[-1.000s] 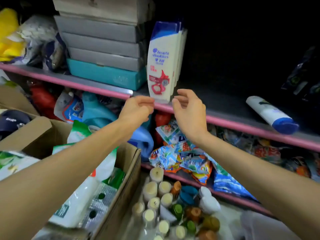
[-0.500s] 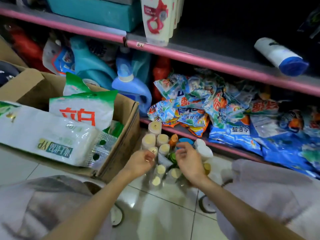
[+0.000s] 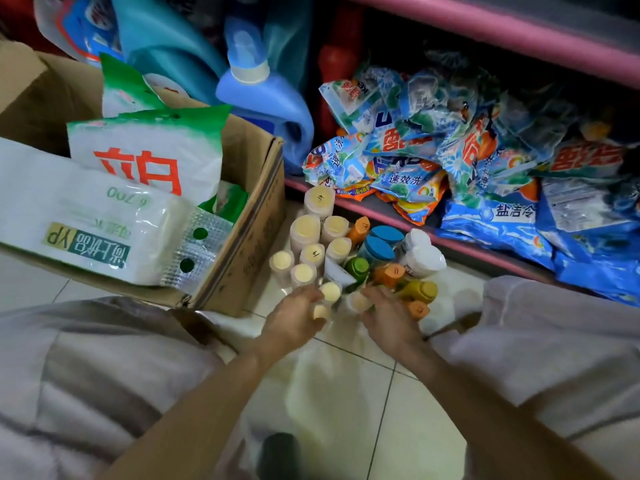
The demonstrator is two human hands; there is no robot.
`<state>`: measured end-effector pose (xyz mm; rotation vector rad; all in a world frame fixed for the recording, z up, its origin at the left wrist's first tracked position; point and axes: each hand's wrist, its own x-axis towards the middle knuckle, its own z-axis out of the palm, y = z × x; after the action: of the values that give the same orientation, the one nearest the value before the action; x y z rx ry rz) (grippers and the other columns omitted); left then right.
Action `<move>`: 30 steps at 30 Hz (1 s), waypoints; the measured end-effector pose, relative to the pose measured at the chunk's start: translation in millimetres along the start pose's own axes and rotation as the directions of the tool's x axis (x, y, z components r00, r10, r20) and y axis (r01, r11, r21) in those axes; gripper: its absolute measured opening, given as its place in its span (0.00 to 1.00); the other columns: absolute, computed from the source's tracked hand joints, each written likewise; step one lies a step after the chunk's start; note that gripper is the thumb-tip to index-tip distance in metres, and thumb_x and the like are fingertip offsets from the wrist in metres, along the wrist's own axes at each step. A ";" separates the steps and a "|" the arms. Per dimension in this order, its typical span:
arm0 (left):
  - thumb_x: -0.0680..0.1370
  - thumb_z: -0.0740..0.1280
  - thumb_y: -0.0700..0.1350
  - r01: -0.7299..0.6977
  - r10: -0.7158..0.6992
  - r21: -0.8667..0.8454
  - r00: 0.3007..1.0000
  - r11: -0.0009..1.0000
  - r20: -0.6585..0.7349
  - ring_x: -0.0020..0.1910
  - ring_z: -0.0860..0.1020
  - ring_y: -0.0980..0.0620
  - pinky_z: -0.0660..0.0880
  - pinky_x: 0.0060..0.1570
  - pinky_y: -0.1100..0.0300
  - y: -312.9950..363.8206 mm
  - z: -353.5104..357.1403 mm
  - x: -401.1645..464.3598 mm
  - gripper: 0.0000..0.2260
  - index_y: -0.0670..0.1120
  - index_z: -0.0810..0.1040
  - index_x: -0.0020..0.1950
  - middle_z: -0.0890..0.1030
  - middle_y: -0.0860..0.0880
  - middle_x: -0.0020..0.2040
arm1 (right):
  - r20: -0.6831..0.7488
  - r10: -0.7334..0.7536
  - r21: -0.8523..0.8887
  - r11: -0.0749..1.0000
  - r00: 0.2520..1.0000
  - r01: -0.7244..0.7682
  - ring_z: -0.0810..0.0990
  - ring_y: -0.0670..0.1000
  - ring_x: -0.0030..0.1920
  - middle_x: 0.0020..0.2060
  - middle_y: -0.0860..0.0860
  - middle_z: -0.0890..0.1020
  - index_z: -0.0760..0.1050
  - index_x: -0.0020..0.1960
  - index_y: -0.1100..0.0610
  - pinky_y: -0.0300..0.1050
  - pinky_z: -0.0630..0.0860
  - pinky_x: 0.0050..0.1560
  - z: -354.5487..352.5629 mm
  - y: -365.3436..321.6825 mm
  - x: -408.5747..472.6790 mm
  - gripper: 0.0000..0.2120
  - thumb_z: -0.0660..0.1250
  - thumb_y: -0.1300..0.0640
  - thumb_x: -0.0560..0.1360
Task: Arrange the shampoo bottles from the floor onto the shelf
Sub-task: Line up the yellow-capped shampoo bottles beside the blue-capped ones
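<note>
A cluster of small upright bottles stands on the tiled floor by the lowest shelf: several cream-capped bottles [image 3: 304, 230], orange ones [image 3: 389, 273], a green one [image 3: 356, 266], blue-lidded ones [image 3: 379, 247] and white ones [image 3: 422, 259]. My left hand [image 3: 294, 322] is at the near edge of the cluster, fingers curled around a cream-capped bottle [image 3: 321, 311]. My right hand [image 3: 389, 320] rests among the near bottles, between a cream cap [image 3: 356, 301] and an orange bottle [image 3: 417, 309]; its grip is blurred. The pink-edged shelf [image 3: 519, 36] runs across the top right.
An open cardboard box [image 3: 249, 237] with white and green packs stands left of the bottles. A blue detergent jug [image 3: 266, 98] is behind it. Detergent sachets [image 3: 433, 150] fill the lowest shelf [image 3: 398, 216]. My knees in pale cloth flank both arms.
My hands dropped from the shelf's upright shampoo bottle to the floor cluster. The view tilted down, and the hands now close in on the nearest bottles.
</note>
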<state>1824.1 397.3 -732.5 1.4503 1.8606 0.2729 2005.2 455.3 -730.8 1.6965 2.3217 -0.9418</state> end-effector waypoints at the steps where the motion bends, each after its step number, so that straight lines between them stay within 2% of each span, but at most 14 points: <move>1: 0.75 0.67 0.48 -0.013 0.013 0.038 1.000 0.999 0.011 0.59 0.75 0.47 0.72 0.56 0.56 0.0 4.3 1.2 0.18 0.50 0.72 0.65 0.76 0.48 0.61 | 0.008 -0.005 -0.013 1.000 1.000 0.005 0.71 0.52 0.66 0.68 0.49 0.71 0.68 0.68 0.49 0.51 0.71 0.64 2.0 0.4 2.2 0.20 0.62 0.55 0.77; 4: 0.76 0.65 0.48 -0.008 0.003 0.124 0.999 0.992 0.044 0.60 0.74 0.47 0.74 0.56 0.54 -1.2 17.3 2.8 0.20 0.51 0.67 0.67 0.73 0.48 0.62 | 0.028 0.014 -0.062 0.998 0.999 -0.013 0.71 0.53 0.66 0.70 0.50 0.67 0.64 0.71 0.50 0.53 0.72 0.63 9.8 -0.5 8.7 0.23 0.62 0.55 0.77; 9: 0.76 0.66 0.48 -0.045 0.031 0.329 0.998 0.943 0.048 0.57 0.75 0.46 0.74 0.51 0.52 -7.0 32.9 4.8 0.22 0.51 0.63 0.68 0.72 0.48 0.61 | 0.083 0.058 -0.192 0.981 0.995 -0.041 0.71 0.54 0.65 0.70 0.50 0.67 0.62 0.71 0.49 0.53 0.73 0.61 22.7 1.3 19.6 0.23 0.63 0.53 0.78; 12: 0.77 0.64 0.49 -0.063 0.056 0.462 0.998 0.884 0.029 0.55 0.76 0.46 0.73 0.50 0.53 -10.5 41.8 6.9 0.20 0.47 0.64 0.67 0.74 0.47 0.59 | 0.084 0.063 -0.200 0.979 0.994 -0.045 0.72 0.53 0.64 0.67 0.50 0.69 0.63 0.70 0.50 0.49 0.73 0.60 28.8 1.8 23.7 0.22 0.63 0.54 0.77; 16: 0.77 0.62 0.47 -0.083 0.070 0.512 0.997 0.855 0.044 0.53 0.77 0.46 0.72 0.48 0.55 -9.5 41.5 5.7 0.16 0.45 0.67 0.64 0.77 0.46 0.56 | 0.074 0.068 -0.257 0.965 0.995 -0.047 0.74 0.54 0.61 0.65 0.50 0.72 0.65 0.67 0.51 0.50 0.75 0.57 25.0 2.6 24.2 0.20 0.64 0.54 0.76; 20: 0.77 0.61 0.47 0.017 -0.017 0.408 1.000 0.913 -0.002 0.51 0.79 0.44 0.70 0.42 0.56 -5.9 28.2 -3.3 0.12 0.45 0.70 0.58 0.78 0.46 0.54 | 0.098 0.096 -0.269 0.961 0.991 -0.067 0.75 0.55 0.60 0.63 0.52 0.73 0.66 0.66 0.52 0.50 0.75 0.56 14.6 0.8 13.7 0.20 0.65 0.51 0.76; 22: 0.76 0.62 0.50 0.039 -0.036 0.373 0.999 0.927 -0.017 0.51 0.78 0.43 0.68 0.42 0.56 -2.0 19.4 -10.4 0.13 0.45 0.70 0.58 0.78 0.45 0.55 | 0.093 0.124 -0.231 0.968 0.988 -0.100 0.76 0.55 0.58 0.61 0.52 0.74 0.67 0.64 0.53 0.51 0.76 0.55 5.4 -3.9 5.1 0.20 0.67 0.51 0.75; 25: 0.75 0.65 0.53 0.063 -0.056 0.303 0.998 0.951 -0.032 0.52 0.78 0.44 0.75 0.47 0.55 8.3 -0.5 -25.3 0.16 0.46 0.71 0.59 0.78 0.45 0.55 | 0.064 0.170 -0.161 0.974 0.983 -0.158 0.78 0.53 0.52 0.55 0.53 0.78 0.71 0.59 0.54 0.47 0.78 0.49 -20.1 -12.9 -5.9 0.16 0.68 0.51 0.74; 28: 0.73 0.68 0.52 0.082 -0.076 0.100 0.995 0.992 -0.066 0.50 0.79 0.47 0.79 0.50 0.53 20.3 -27.0 -40.3 0.15 0.48 0.74 0.58 0.80 0.47 0.51 | 0.028 0.182 -0.087 0.980 0.983 -0.179 0.79 0.54 0.51 0.52 0.54 0.80 0.74 0.56 0.56 0.45 0.76 0.47 -60.3 -19.3 -17.0 0.16 0.69 0.50 0.72; 30: 0.72 0.71 0.52 0.082 -0.087 -0.044 0.989 0.996 -0.118 0.47 0.80 0.51 0.79 0.46 0.58 28.1 -46.7 -48.5 0.13 0.50 0.76 0.54 0.81 0.50 0.46 | -0.054 0.187 0.009 0.982 0.981 -0.187 0.79 0.55 0.52 0.52 0.54 0.81 0.77 0.57 0.57 0.43 0.75 0.48 -91.7 -20.8 -27.3 0.18 0.70 0.49 0.72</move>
<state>1817.8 375.5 -663.1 1.3513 1.9962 0.3596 2020.4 478.7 -636.9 1.9249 2.1450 -0.8759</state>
